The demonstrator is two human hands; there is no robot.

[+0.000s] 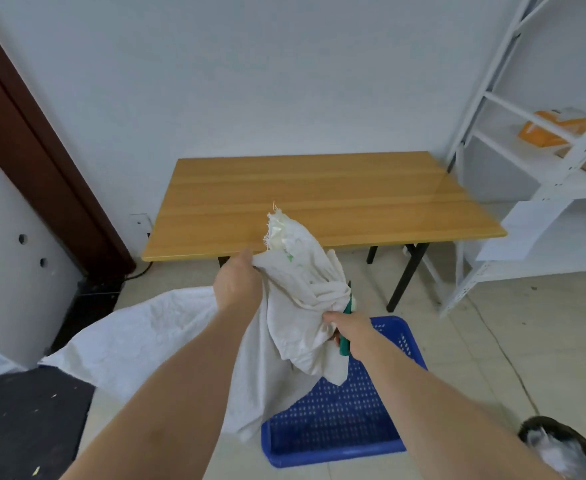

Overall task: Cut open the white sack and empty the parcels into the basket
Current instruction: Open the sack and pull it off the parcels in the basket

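While we hold the white sack [295,306] up off the floor, its bunched neck stands in front of the near edge of the counter [319,188] and its body hangs over the left part of the blue basket [336,427]. It looks like soft woven cloth, limp and creased, with a frayed top; we judge it light in itself, and we cannot see any parcels, so what weight remains inside is unclear. Our left hand [238,285] pinches a fold just below the neck, fingers curled into the fabric. Our right hand [348,330] is closed round the green handle of the scissors [346,327] and also seems to bear on a lower fold; the blades are mostly hidden by cloth. Such fabric will sag and slip, so we would take it by gathered handfuls near the bottom corners to tip it out.

Left of the basket, a second spread of white sacking [139,341] lies on the floor and may tangle underfoot. The basket sits on pale tiles near us, with open floor to its right. A dark bin [561,448] stands at the near right, white shelving [544,188] at the far right, and the counter's black legs [406,278] are just beyond the basket, limiting any forward swing.
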